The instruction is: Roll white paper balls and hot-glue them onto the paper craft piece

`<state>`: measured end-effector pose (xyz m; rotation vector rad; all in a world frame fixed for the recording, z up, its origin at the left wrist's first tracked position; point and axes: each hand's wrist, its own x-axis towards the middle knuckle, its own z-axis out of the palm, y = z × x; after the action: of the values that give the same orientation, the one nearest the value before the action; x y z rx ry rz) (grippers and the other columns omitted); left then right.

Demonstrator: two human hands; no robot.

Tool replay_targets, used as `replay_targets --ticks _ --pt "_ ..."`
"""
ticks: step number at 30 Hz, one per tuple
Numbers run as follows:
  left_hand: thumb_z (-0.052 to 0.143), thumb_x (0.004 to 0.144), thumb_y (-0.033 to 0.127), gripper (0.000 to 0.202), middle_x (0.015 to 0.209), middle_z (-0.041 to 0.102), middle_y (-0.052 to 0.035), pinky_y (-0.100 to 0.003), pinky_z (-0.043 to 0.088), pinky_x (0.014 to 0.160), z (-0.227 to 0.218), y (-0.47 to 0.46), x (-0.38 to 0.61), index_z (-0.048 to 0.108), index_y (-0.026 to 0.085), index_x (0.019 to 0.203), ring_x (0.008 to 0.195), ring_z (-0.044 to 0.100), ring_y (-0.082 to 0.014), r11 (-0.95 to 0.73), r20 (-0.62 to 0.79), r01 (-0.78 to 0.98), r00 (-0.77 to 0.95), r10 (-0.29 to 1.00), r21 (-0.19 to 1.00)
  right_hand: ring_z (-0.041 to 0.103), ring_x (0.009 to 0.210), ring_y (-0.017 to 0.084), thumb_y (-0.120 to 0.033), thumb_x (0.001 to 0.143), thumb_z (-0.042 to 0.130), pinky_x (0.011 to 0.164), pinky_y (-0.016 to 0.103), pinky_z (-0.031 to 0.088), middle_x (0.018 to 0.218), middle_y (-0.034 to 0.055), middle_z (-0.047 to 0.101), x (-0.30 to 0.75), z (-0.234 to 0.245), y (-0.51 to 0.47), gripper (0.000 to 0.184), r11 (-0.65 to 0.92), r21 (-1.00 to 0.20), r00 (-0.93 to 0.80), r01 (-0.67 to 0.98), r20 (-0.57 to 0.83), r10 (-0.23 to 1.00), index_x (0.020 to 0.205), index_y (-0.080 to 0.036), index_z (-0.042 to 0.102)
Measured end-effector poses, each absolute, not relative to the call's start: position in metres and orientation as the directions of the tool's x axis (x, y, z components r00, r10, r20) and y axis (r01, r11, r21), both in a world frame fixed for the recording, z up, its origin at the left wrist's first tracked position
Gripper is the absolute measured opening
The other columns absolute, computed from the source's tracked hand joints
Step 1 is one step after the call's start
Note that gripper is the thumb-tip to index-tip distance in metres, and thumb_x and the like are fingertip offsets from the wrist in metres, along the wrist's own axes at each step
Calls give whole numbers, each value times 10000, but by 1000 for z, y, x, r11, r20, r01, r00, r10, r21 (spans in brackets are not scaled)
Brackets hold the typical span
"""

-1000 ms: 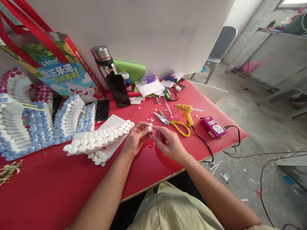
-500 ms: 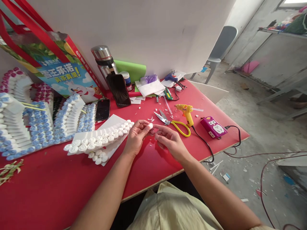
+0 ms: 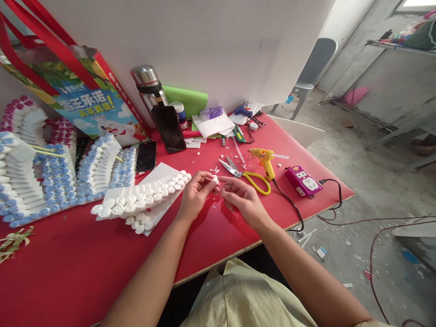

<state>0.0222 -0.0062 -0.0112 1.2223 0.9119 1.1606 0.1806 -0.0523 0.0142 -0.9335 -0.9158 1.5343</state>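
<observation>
Between the thumb and fingers of my left hand point(image 3: 196, 193) is a small white rolled rose point(image 3: 215, 180), partly covered by the fingertips. My right hand point(image 3: 242, 198) is close beside it, its index fingertip at the rose's edge and its thumb apart from that finger; the other fingers curl below. Left of my hands, rows of similar white roses line a folded white piece point(image 3: 143, 198), which rests on another white piece with more roses. Yellow-handled scissors point(image 3: 257, 183) lie open beyond my right hand, near a yellow glue gun point(image 3: 265, 160).
A purple power socket point(image 3: 302, 181) sits near the red table's point(image 3: 218, 254) right edge, its cord hanging over. Blue-and-white rose pieces point(image 3: 57, 181), a carry bag point(image 3: 98, 100), a steel flask point(image 3: 146, 84) and two phones point(image 3: 168, 129) stand or lie at the left and back. White scraps are scattered around.
The white rose has turned slightly in my left fingers, and its face shows less. Both hands have stayed almost in place.
</observation>
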Motion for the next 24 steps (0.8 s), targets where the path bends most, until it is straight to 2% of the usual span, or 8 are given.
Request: replay_targets --ticks 3,6,10,13,16,21,24 --pt "745 833 346 216 811 666 -8 -272 539 716 -13 -5 21 655 193 957 697 668 -140 -21 49 -131 220 974 991 441 515 62 -278 787 763 476 231 341 770 -20 595 183 15 -50 363 -132 -890 -122 -437 -87 989 1134 -194 694" --pt "736 840 345 217 811 667 -7 -283 546 719 -12 -4 21 647 194 967 688 673 -144 -6 36 -131 230 973 991 474 554 74 -267 747 811 484 223 352 785 -8 619 188 14 -46 339 -196 -827 -131 -527 -149 980 1061 -193 704" --pt "755 820 349 238 819 666 -9 -298 559 714 -10 -3 22 640 188 954 677 677 -146 28 7 -170 202 979 985 449 532 69 -263 714 856 488 206 353 639 -44 557 193 13 -38 265 -257 -743 -172 -618 -191 966 883 -186 667" --pt "775 800 346 256 808 668 -8 -302 564 696 -10 -3 22 636 188 947 663 675 -148 38 -2 -207 173 985 978 447 474 66 -298 709 869 466 208 356 561 -56 542 195 13 -27 295 -223 -775 -171 -591 -149 974 742 -182 599" --pt "776 800 349 265 811 673 -8 -310 568 676 -10 -2 21 631 192 959 665 677 -155 36 4 -231 172 985 972 515 448 85 -328 685 884 439 217 388 566 -28 612 196 13 -11 334 -147 -852 -127 -503 -95 987 682 -175 587" --pt "774 808 335 251 829 699 -15 -290 552 691 -11 -1 20 632 195 960 679 680 -150 35 2 -248 149 989 968 616 521 117 -347 720 861 498 246 510 676 22 705 201 6 14 280 -68 -885 -136 -460 -5 991 722 -160 652" --pt "763 818 324 227 824 711 -18 -292 546 721 -11 -1 20 631 195 951 689 680 -148 47 -3 -289 150 989 956 644 570 120 -376 753 834 559 262 555 759 46 735 202 -4 19 270 -77 -882 -170 -465 3 986 784 -146 696"
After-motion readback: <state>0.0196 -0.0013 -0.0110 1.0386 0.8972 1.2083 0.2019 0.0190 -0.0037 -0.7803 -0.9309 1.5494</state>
